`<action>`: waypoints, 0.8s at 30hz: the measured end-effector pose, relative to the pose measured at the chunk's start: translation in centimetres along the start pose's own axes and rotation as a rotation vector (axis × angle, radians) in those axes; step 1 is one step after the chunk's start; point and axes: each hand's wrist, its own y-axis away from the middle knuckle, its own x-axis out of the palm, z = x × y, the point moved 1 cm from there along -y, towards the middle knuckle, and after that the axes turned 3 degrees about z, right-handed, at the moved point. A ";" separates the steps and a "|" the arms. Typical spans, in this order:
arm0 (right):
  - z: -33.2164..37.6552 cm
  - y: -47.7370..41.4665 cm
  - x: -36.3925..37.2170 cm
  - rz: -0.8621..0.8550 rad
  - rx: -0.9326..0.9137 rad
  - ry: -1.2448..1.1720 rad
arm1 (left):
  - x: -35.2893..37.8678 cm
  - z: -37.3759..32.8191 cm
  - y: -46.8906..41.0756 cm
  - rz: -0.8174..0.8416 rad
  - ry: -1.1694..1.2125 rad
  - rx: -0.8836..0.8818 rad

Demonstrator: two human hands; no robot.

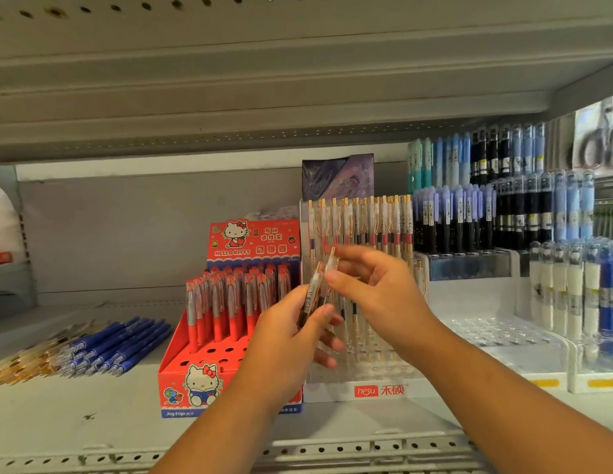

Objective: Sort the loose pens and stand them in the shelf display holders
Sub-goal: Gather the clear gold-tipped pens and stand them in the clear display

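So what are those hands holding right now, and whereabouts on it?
The left hand grips clear gold-clipped pens around their lower barrels; the right hand pinches one of them near its clip end.

Even, fairly bright indoor light. The upper shelf point(298, 97) dims the wall behind the red pen box point(195, 367). Shelf lines bow toward the frame edges. The clear pens point(313, 289), held just right of the box, are motion-blurred, and the displays far right of it look soft.

A perforated grey metal upper shelf point(229, 97) is seen at twelve o'clock; packaged grey-handled scissors point(602, 145) are displayed at two o'clock.
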 end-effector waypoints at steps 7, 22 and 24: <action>0.6 0.0 -0.9 -0.102 0.021 -0.277 | -0.2 -0.1 0.0 -0.064 -0.031 0.077; -0.7 -0.5 -4.3 -0.252 -0.043 -0.024 | -0.9 0.0 0.2 -0.189 0.005 0.023; -0.8 -0.4 -4.1 -0.233 -0.051 0.007 | -0.9 0.0 0.3 -0.197 -0.014 0.029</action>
